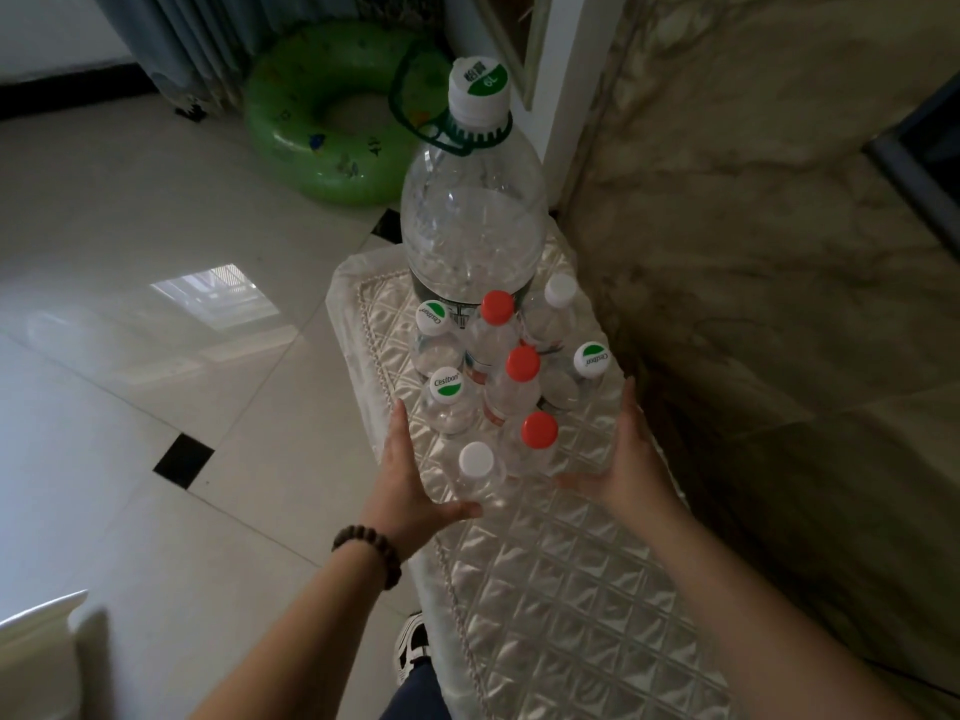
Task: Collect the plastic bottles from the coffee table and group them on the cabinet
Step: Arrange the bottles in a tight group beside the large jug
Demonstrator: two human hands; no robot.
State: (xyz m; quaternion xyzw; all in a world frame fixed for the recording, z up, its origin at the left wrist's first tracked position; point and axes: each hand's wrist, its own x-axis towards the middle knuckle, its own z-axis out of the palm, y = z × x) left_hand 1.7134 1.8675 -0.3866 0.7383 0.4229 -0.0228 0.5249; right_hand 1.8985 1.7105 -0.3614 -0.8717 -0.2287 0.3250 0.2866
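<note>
- My left hand (pixel 410 475) is open, fingers straight, its thumb just beside the nearest bottle (pixel 480 478).
- My right hand (pixel 621 459) is open on the other side.
- The bottles stand grouped on the cabinet (pixel 571 589), before the jug (pixel 472 210).

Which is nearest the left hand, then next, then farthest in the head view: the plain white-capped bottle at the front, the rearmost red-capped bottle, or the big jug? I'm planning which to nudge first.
1. Plain white-capped bottle: front of the group, just beside the left hand.
2. Rearmost red-capped bottle: mid-group, further back.
3. Big jug: at the rear end of the cabinet.
</note>
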